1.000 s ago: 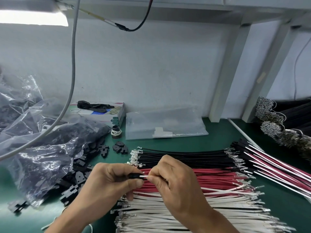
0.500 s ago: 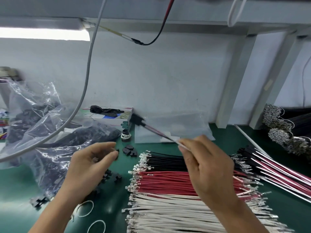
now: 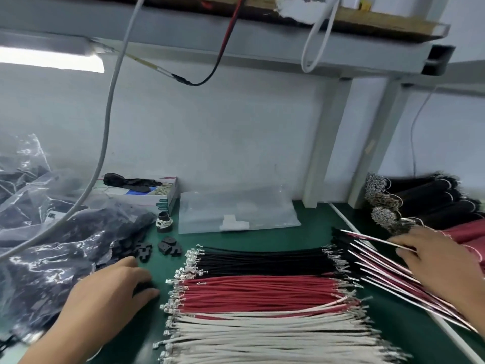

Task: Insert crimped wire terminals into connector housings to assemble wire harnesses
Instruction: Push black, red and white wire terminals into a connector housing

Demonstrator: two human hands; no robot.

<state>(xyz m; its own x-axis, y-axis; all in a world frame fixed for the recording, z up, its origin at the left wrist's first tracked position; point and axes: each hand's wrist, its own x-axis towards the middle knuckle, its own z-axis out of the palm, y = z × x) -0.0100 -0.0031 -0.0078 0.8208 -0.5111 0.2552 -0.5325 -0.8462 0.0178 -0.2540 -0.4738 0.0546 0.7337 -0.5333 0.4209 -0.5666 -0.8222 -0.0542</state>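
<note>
The left hand [image 3: 110, 290] covers some black housings [image 3: 143, 285], so I cannot tell if its fingers hold one or only touch them, and its forearm is cut off by the bottom edge. The right hand [image 3: 441, 261] is blurred, with its wrist leaving the picture at the right edge, and whether its fingers pinch the finished harness [image 3: 367, 236] or only lie on it is not clear. The white wires [image 3: 275, 334] are cut off at the bottom edge, and the contents of the dark plastic bag [image 3: 47, 258] at the left are hidden behind its shiny folds.
</note>
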